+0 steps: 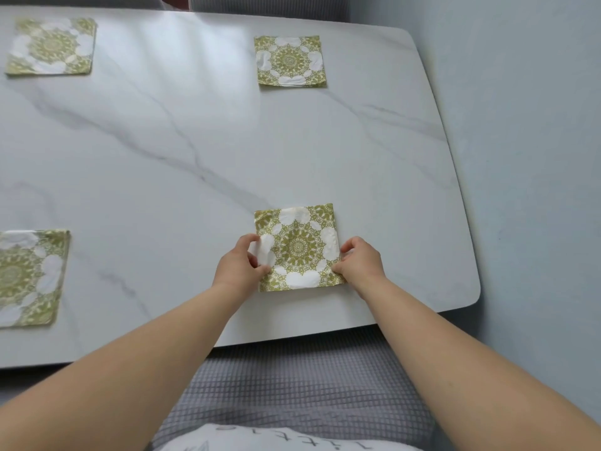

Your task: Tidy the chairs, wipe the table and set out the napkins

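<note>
A green-and-white patterned napkin (299, 245) lies flat near the front right of the white marble table (182, 151). My left hand (240, 265) pinches its left edge and my right hand (359, 262) pinches its right edge. Three more napkins of the same pattern lie flat on the table: one at the far right (289, 61), one at the far left (52, 46) and one at the near left (29, 278), partly cut off by the frame.
A grey waffle-textured chair (292, 385) stands tucked at the table's near edge, just below my arms. Another grey chair back (266, 4) shows beyond the far edge. A pale blue wall (527, 157) runs close along the table's right side.
</note>
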The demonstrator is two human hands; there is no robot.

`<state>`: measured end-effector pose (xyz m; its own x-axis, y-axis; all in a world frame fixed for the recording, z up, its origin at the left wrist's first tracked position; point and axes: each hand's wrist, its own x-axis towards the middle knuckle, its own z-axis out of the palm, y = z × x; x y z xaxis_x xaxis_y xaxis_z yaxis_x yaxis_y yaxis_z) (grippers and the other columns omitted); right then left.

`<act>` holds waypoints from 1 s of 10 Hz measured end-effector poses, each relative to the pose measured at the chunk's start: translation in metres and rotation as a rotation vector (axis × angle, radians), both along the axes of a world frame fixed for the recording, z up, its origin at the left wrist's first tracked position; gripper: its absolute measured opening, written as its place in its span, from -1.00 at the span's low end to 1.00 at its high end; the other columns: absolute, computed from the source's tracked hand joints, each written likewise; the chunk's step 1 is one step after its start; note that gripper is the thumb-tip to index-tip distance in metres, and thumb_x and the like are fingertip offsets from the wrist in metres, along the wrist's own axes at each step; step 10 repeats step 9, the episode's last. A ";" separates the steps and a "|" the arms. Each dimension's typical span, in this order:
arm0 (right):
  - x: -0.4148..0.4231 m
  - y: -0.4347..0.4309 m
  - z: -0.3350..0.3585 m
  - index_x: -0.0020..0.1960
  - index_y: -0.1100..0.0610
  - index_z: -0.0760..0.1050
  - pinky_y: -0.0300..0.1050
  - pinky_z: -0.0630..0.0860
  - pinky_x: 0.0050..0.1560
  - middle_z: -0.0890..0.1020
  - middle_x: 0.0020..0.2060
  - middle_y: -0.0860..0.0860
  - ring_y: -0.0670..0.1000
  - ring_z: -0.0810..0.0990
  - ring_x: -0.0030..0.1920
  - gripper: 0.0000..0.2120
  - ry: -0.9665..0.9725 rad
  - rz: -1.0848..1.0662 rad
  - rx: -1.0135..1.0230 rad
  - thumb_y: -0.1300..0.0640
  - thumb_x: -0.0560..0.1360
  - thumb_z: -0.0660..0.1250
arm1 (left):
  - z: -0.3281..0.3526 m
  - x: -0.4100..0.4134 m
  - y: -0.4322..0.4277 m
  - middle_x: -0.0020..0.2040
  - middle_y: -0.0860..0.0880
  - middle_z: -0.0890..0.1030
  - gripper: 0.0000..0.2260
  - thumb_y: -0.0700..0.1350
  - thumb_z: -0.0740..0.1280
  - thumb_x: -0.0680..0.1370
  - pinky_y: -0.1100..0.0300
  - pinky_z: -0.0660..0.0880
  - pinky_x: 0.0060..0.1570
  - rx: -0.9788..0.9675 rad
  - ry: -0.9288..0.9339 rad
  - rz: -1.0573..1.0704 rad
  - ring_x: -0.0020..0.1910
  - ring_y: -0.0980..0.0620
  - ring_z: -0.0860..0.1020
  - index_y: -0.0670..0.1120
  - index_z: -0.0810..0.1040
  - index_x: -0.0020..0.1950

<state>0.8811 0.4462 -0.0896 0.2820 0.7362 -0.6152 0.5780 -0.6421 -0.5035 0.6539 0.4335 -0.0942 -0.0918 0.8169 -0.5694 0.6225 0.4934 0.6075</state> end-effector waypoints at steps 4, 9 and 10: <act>-0.007 -0.003 0.001 0.00 0.05 0.40 0.02 0.60 -0.05 0.53 -0.15 -0.03 0.06 0.58 -0.09 -0.69 -0.189 0.107 -0.048 0.32 0.35 0.36 | 0.001 -0.003 0.000 -0.26 0.04 0.49 -0.38 -0.15 0.43 0.48 0.21 0.40 -0.14 0.006 0.042 -0.130 -0.24 0.08 0.49 0.09 0.23 0.46; -0.043 -0.024 0.036 0.35 0.15 0.26 0.04 0.53 0.06 0.38 0.22 0.13 0.14 0.52 0.07 -0.50 -0.313 0.160 -0.008 0.20 0.45 0.30 | 0.036 -0.058 -0.005 0.26 -0.11 0.40 -0.35 0.13 0.34 0.51 0.08 0.51 0.02 -0.043 0.149 -0.369 0.10 -0.08 0.51 0.21 0.09 0.50; -0.043 -0.024 0.036 0.35 0.15 0.26 0.04 0.53 0.06 0.38 0.22 0.13 0.14 0.52 0.07 -0.50 -0.313 0.160 -0.008 0.20 0.45 0.30 | 0.036 -0.058 -0.005 0.26 -0.11 0.40 -0.35 0.13 0.34 0.51 0.08 0.51 0.02 -0.043 0.149 -0.369 0.10 -0.08 0.51 0.21 0.09 0.50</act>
